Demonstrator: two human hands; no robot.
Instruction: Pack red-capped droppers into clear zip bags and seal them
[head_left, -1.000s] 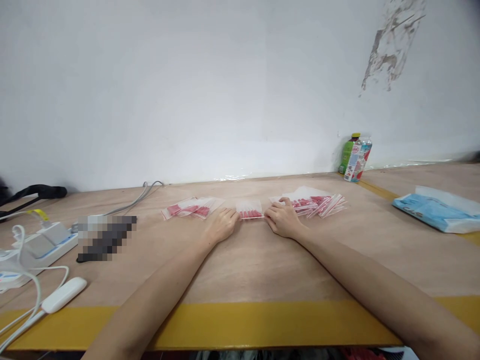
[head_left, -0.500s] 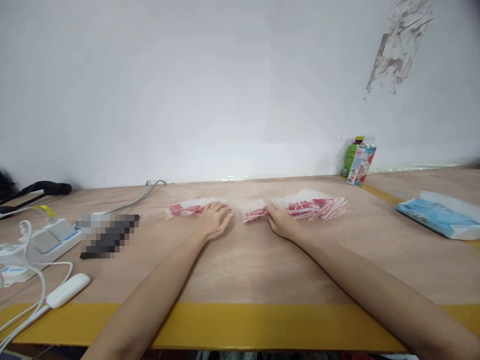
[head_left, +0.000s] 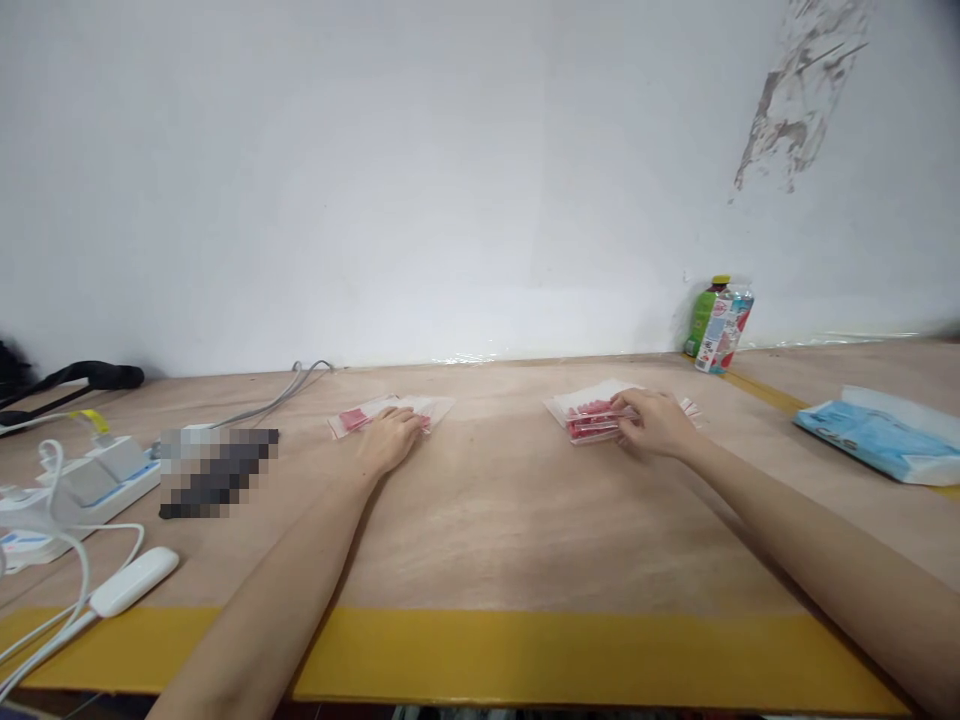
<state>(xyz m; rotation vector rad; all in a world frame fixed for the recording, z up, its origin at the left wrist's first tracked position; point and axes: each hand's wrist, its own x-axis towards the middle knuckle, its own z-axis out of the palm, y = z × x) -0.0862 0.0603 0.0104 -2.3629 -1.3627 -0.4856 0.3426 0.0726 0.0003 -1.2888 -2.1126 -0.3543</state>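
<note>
My left hand (head_left: 391, 440) rests on the left group of small clear zip-lock bags (head_left: 351, 422), its fingers together and curled down on a bag. Red pieces show through the plastic, too small to name. Farther right, my right hand (head_left: 658, 424) has its thumb and fingers closed on a zip-lock bag (head_left: 592, 422) at the right pile. Those bags also hold red pieces, and their striped edges poke out behind my fingers. My right hand partly covers that pile.
A blue soft packet (head_left: 877, 435) lies at the right. Two bottles (head_left: 724, 325) stand against the wall. On the left are a white power strip (head_left: 112, 490) with cables, a white oblong device (head_left: 135, 582) and a blurred dark object (head_left: 225, 475). Yellow tape (head_left: 480, 655) lines the table's front edge.
My right hand has moved right, from the middle of the table to the right pile, and the bag there has left the middle. My left hand has shifted slightly left over its bags.
</note>
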